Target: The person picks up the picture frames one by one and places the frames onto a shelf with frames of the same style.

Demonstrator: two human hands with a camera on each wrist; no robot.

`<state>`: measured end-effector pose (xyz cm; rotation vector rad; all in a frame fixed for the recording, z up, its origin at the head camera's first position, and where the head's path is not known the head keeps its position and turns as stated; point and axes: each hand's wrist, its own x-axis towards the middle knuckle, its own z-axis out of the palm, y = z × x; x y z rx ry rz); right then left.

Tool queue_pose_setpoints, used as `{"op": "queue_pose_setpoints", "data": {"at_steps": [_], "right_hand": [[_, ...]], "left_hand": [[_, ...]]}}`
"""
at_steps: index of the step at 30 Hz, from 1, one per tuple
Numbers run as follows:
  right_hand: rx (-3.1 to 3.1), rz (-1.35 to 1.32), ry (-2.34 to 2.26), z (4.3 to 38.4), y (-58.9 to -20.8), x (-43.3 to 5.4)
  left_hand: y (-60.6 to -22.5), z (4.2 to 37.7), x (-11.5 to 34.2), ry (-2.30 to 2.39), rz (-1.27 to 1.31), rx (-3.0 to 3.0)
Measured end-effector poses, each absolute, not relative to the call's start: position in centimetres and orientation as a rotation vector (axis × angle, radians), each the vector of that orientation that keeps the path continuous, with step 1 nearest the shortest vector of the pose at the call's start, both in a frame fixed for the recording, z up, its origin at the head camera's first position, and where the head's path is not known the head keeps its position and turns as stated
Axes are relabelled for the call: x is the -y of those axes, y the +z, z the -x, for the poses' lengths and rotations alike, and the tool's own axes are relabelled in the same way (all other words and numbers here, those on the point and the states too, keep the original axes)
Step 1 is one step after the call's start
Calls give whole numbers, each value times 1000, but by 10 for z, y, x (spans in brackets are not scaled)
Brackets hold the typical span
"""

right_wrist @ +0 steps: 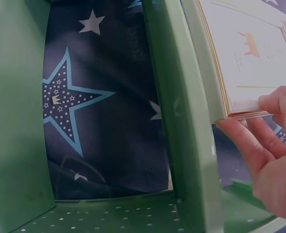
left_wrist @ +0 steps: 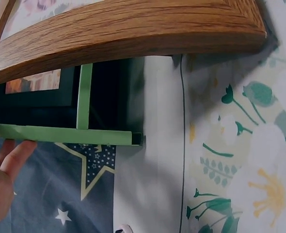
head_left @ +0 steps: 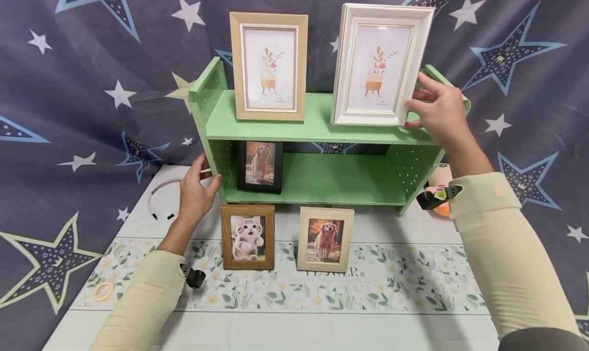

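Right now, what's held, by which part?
The right grip holds the white rectangular picture frame by its lower right edge. The left grip touches the green perforated shelf; holding is unclear.

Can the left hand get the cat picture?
Probably yes. The cat picture stands near the left hand, in front of the shelf, with nothing seen between them; the hand would first let go of the shelf.

The white frame [head_left: 368,118] looks smooth (the brown frame [head_left: 248,265], grained wood).
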<state>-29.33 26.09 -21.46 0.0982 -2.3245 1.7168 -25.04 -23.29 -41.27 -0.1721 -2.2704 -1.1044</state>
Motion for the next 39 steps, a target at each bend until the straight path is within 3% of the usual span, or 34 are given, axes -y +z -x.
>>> {"op": "queue_pose_setpoints", "data": {"at_steps": [25, 33, 39], "right_hand": [[2437, -12, 1676, 305, -216, -261], [2515, -13, 1183, 287, -224, -259], [2447, -59, 1091, 266, -226, -260]], "left_hand": [[-410, 249, 235, -1087, 174, 2274], [-414, 247, 234, -1093, 185, 2276], [-415, 249, 233, -1095, 182, 2274]]}}
